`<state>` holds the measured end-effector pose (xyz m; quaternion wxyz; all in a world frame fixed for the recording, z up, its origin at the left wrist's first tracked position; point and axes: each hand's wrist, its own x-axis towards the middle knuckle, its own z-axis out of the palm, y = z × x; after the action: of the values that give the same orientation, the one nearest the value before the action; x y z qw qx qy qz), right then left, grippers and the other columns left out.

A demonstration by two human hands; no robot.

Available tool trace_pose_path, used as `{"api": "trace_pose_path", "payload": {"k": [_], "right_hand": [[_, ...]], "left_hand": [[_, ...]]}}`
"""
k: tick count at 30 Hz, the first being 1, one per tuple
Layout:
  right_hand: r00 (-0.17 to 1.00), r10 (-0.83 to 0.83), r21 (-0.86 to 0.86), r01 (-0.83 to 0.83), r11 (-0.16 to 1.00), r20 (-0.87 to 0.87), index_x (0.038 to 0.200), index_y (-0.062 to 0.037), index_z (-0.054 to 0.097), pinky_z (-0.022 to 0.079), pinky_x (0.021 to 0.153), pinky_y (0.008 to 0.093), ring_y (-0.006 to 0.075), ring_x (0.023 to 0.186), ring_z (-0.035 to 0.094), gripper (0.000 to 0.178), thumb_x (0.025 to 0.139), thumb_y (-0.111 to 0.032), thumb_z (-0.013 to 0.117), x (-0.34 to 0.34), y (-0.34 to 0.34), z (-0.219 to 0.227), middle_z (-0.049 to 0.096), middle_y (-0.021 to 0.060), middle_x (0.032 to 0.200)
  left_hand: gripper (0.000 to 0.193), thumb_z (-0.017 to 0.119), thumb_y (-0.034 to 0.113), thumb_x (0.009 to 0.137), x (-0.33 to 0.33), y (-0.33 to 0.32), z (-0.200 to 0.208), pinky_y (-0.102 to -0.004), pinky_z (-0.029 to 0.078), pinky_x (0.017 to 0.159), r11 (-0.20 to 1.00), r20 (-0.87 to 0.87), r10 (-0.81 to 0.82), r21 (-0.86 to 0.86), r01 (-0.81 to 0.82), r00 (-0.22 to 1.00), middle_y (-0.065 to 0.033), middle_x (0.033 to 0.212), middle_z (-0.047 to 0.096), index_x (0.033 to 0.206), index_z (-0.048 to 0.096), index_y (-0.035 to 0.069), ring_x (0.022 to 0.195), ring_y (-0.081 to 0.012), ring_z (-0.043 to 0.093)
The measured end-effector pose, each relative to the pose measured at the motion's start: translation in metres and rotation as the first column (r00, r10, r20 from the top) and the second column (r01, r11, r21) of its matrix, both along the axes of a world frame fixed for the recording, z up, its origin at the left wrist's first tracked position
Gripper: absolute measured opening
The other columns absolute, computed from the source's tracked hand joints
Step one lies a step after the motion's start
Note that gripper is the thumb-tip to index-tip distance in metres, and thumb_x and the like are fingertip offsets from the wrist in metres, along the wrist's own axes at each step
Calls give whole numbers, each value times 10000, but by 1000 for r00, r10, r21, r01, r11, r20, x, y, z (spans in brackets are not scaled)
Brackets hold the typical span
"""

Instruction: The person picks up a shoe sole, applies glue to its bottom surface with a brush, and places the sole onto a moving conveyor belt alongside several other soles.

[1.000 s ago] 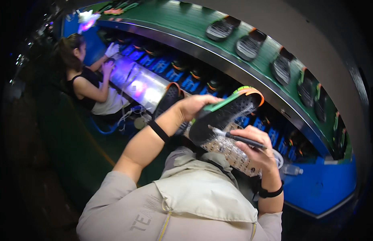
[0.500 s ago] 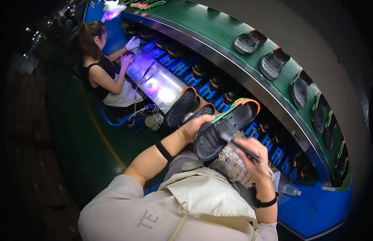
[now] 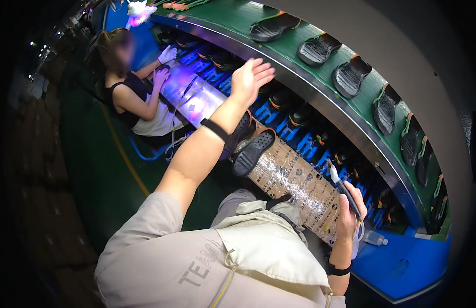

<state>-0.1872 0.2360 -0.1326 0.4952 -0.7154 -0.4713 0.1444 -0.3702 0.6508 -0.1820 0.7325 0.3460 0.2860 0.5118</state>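
My left hand (image 3: 252, 79) is raised with its fingers stretched out, holding nothing, by the metal edge of the green belt (image 3: 238, 25). Just beyond it a black clog (image 3: 271, 28) lies on that belt. My right hand (image 3: 351, 210) is wrapped round a dark brush-like tool (image 3: 348, 197) with a pale front end and a thin cord or tube. Its tip points up and away over the blue racks. On the cardboard-covered ledge sits a black perforated clog (image 3: 254, 152) with an orange edge. Other dark clogs (image 3: 240, 131) beside it are partly hidden by my left forearm.
More black clogs (image 3: 351, 79) are spaced along the belt. Blue racks (image 3: 294, 128) holding shoes run beneath it. At the left a seated co-worker (image 3: 132, 97) works by a lit metal surface (image 3: 197, 100). A clear bottle (image 3: 375, 238) lies at the lower right.
My left hand has let go of the clog and moved up and away to the belt, where another clog now lies. My right hand with the tool has moved right and down.
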Motion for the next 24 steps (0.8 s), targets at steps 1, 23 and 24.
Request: {"api": "trace_pose_path", "payload": {"k": [1,23,24], "right_hand": [[999,-31,-8,31,999,-15,1251,50,744,485,899,289,167,939,622,311,1001,-135,744,2,-7,-9,707,87,1042],[988,-117,-40,113,993,-103,1290,57,739,518,939,290,145,989,673,356,1022,-177,741,18,-35,-60,768,84,1107],[983,-142,-96,131,987,-119,1287,56,739,516,940,290,145,989,672,365,1020,-191,740,14,-36,-54,769,81,1098]], "left_hand": [[526,524,318,1138,-11,2,-23,-461,623,989,997,-113,69,36,-65,991,-287,1354,691,1452,561,-103,1170,-370,744],[773,732,419,933,-88,-189,-261,-631,337,1170,575,-822,523,145,805,-225,-402,1579,410,1595,527,78,1447,-516,413],[743,714,397,946,-92,-187,-241,-629,333,1172,593,-821,513,127,795,-252,-402,1574,416,1595,530,84,1443,-513,419]]}}
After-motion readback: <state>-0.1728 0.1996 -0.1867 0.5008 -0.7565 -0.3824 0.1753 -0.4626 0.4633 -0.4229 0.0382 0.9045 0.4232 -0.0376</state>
